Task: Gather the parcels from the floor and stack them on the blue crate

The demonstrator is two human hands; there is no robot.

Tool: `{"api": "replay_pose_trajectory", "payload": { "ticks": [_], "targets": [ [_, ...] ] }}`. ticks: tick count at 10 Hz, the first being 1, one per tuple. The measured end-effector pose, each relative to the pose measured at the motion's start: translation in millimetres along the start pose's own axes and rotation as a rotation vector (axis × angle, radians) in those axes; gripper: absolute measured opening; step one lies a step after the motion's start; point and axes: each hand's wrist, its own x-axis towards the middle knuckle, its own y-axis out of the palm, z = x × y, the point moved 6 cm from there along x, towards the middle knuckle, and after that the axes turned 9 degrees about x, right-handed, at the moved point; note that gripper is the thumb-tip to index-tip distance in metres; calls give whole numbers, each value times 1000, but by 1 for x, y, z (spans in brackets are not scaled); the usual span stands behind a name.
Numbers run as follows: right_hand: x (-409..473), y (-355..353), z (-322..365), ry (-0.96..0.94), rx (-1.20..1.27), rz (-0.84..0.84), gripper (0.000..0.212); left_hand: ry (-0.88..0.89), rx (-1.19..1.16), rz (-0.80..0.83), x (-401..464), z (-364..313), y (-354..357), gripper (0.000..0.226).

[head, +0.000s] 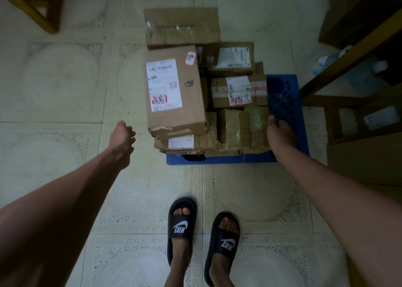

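Bare forearms are seen at both lower frame sides; black slides (203, 241) with white Nike logos are worn at bottom centre.

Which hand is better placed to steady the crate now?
Right. The right hand already rests on the blue crate beside the stacked parcels; the left hand hangs over bare floor, loosely curled, touching nothing.
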Motion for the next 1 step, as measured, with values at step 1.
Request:
{"api": "replay_pose_trajectory", "payload": {
  "ticks": [1],
  "targets": [
    [-47, -21, 40, -77, -6, 28, 53, 131, 166, -124, -48, -36, -24, 28]
  ]
}}
